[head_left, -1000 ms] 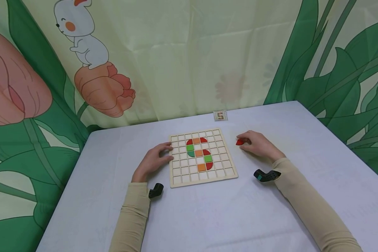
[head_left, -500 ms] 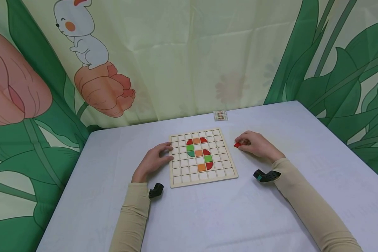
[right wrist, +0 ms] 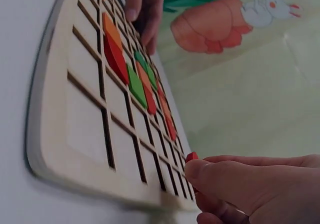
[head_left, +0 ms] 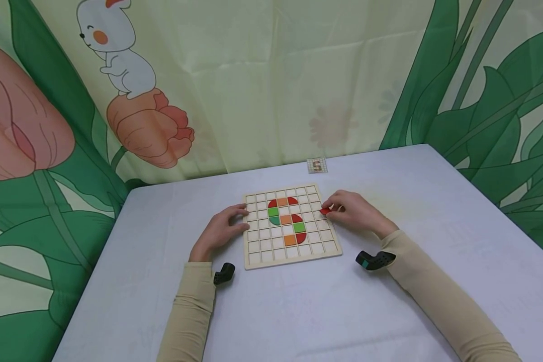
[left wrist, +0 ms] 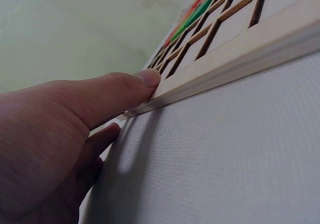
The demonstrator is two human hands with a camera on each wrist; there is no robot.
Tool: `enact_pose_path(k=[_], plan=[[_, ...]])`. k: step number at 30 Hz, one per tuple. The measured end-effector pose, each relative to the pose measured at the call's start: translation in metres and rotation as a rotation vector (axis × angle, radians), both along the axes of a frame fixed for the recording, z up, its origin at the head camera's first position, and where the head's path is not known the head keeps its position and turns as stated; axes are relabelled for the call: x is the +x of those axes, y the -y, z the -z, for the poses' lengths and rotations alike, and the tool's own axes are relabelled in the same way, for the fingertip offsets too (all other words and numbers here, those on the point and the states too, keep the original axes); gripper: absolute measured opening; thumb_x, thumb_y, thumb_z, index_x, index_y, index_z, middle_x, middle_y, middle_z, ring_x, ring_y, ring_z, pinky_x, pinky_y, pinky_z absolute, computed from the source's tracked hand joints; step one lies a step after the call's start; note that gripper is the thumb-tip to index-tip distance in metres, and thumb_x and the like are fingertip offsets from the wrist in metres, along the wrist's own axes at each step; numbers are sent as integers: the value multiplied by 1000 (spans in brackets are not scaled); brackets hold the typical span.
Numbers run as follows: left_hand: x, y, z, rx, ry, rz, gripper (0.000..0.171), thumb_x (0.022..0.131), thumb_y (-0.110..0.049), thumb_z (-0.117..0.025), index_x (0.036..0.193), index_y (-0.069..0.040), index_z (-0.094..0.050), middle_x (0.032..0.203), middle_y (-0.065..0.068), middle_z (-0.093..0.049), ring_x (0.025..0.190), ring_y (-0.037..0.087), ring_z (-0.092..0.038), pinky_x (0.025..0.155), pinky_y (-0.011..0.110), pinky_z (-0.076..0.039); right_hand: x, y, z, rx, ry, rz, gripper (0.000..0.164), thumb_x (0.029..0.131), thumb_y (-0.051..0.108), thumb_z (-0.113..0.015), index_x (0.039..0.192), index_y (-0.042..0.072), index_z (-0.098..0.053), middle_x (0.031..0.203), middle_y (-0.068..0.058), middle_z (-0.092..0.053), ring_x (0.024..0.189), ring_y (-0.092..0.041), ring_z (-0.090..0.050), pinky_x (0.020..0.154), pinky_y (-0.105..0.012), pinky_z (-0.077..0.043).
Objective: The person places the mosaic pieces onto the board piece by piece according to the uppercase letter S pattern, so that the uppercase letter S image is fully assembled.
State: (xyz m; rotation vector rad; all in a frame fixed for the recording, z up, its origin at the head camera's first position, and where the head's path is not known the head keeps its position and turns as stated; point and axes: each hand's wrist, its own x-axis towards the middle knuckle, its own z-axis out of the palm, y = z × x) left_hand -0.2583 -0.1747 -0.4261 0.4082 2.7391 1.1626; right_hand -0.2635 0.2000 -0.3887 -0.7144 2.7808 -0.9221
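A square wooden grid board (head_left: 271, 256) lies on the table, with red, orange and green flat pieces set in several cells in an S-like shape. My left hand (head_left: 221, 229) rests at its left edge; in the left wrist view the thumb (left wrist: 147, 78) touches the rim. My right hand (head_left: 354, 211) pinches a small red tile (head_left: 326, 211) between thumb and fingers, over the board's right edge. Most of that tile is hidden by the fingertips in the right wrist view, where only a red tip (right wrist: 191, 157) shows.
A small card (head_left: 317, 165) with a printed grid and an S-like pattern lies near the table's back edge, behind the board. A white cloth covers the table (head_left: 271, 311). A printed curtain (head_left: 235, 100) hangs behind it.
My right hand has moved left with the red tile, from the table beside the board to over its right edge. The left hand has stayed where it was.
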Motion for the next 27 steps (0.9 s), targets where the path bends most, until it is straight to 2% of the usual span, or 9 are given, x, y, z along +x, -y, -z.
enact_pose_path(k=[6, 13, 19, 27], plan=[[0, -1, 0, 3, -3, 2, 41, 88, -22, -74, 125, -8, -64, 148, 3, -47, 142, 25, -34, 117, 44, -26, 15, 35, -5, -3, -19, -107, 21, 88, 14, -74, 108, 9, -72, 103, -2, -60, 88, -16, -55, 75, -30, -51], [-1, -1, -1, 4, -4, 4, 41, 88, -22, -74, 125, -8, -64, 148, 3, -47, 142, 25, -34, 117, 44, -26, 27, 66, -3, -21, -125, -294, 15, 88, 12, -74, 102, 9, -71, 101, -1, -60, 86, -14, -57, 75, -28, -54], [0, 0, -1, 10, -1, 3, 40, 88, -21, -74, 125, -8, -65, 148, 3, -48, 142, 24, -34, 117, 42, -26, 33, 81, -1, -10, -109, -325, 14, 89, 13, -72, 103, 12, -73, 103, 2, -59, 90, -13, -56, 78, -27, -51], [1, 0, -3, 6, 8, -1, 41, 88, -21, -74, 125, -7, -64, 148, 3, -47, 142, 24, -34, 117, 42, -26, 37, 92, -1, 56, -126, -375, 16, 91, 10, -69, 106, 9, -73, 108, 0, -58, 96, -16, -55, 86, -31, -50]])
